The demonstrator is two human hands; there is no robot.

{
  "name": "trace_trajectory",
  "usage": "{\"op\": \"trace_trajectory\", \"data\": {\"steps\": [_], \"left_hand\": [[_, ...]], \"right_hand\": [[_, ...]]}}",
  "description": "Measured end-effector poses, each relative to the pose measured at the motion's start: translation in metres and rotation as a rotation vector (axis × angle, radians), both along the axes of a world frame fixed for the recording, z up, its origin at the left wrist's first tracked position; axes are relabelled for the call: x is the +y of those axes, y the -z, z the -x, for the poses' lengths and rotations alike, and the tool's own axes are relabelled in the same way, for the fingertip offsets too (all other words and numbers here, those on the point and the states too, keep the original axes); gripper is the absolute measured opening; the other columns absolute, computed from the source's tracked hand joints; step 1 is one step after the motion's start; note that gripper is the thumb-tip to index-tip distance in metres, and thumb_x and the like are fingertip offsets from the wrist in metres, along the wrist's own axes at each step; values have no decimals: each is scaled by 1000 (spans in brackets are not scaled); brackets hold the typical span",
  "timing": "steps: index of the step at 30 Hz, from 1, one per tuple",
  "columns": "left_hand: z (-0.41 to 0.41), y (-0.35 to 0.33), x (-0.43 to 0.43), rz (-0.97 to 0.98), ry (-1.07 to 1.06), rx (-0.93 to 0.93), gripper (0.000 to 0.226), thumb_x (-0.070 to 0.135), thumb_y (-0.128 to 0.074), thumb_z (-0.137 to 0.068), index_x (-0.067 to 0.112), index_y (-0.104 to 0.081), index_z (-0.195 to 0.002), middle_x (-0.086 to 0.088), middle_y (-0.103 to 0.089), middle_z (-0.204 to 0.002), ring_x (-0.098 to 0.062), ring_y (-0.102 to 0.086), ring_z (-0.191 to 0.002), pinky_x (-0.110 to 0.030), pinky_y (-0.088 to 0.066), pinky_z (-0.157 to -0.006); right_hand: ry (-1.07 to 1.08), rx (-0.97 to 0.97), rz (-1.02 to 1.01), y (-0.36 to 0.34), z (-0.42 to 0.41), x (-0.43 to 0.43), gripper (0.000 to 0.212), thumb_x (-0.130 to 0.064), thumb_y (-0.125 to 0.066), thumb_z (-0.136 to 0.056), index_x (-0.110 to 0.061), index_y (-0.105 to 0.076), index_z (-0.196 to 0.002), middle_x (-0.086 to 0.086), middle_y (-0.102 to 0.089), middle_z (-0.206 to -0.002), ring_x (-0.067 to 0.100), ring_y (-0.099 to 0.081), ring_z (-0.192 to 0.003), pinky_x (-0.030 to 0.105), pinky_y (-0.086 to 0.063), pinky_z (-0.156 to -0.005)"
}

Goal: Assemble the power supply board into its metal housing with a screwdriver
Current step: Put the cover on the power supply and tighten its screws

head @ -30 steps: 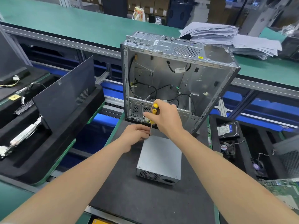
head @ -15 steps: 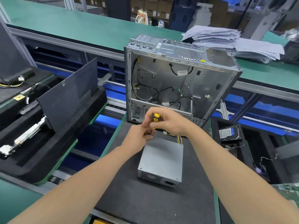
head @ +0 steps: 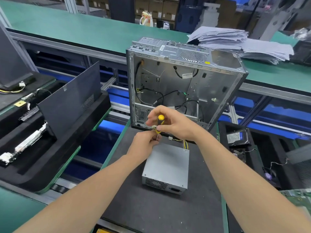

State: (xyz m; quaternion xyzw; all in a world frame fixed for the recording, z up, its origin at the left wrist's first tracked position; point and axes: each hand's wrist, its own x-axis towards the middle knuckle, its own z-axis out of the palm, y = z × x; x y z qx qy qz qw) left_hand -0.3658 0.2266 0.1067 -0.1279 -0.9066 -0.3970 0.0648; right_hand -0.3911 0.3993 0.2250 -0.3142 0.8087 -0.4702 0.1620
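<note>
A grey power supply box (head: 166, 167) lies flat on the black mat (head: 151, 212), its vented end toward me and coloured wires (head: 184, 142) leaving its far end. Behind it stands the open metal housing (head: 181, 84), with black cables inside. My right hand (head: 175, 125) grips a yellow and black screwdriver (head: 159, 122), held upright above the box's far left corner. My left hand (head: 144, 143) pinches the screwdriver's shaft near the tip; the tip itself is hidden by the fingers.
A black panel (head: 67, 101) leans in a foam tray (head: 50, 148) on the left. On the right, a hard drive (head: 237, 136) sits in another black tray. Stacked papers (head: 235, 42) lie on the green belt (head: 84, 27) behind the housing.
My hands have come closer together, with the left now pinching the shaft under the right hand. The screwdriver has risen slightly and the wires at the box's far end have come into view.
</note>
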Motion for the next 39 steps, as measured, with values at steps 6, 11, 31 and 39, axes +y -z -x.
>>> {"op": "trace_trajectory", "data": {"steps": [6,11,31,39], "left_hand": [[-1,4,-1,-11,2,8,21,4,-74,-86,19,-73,-101,19,-68,-88,-3,-67,-87,-16,-51,-85],[-2,2,-1,-18,4,12,21,6,-73,-89,16,-73,-107,13,-70,-93,-4,-67,-90,-13,-50,-87],[0,7,-3,54,0,5,18,9,-73,-90,25,-69,-96,27,-58,-79,4,-57,-78,-2,-38,-71],[-1,9,-3,3,9,12,21,5,-72,-88,23,-69,-99,18,-69,-89,-1,-66,-87,-11,-49,-80]], "right_hand": [[246,135,-53,2,-3,-4,20,0,-80,-85,-15,-75,-97,-5,-77,-91,13,-74,-88,34,-60,-86],[602,262,-86,13,-15,-25,26,-30,-92,-75,-17,-72,-82,-8,-74,-75,11,-72,-79,38,-58,-77],[326,252,-98,8,-13,-24,18,-9,-77,-89,-21,-71,-102,-6,-74,-94,16,-69,-92,41,-57,-87],[233,147,-52,12,-12,-10,27,2,-68,-93,-23,-65,-99,-7,-76,-94,18,-73,-94,47,-60,-88]]}}
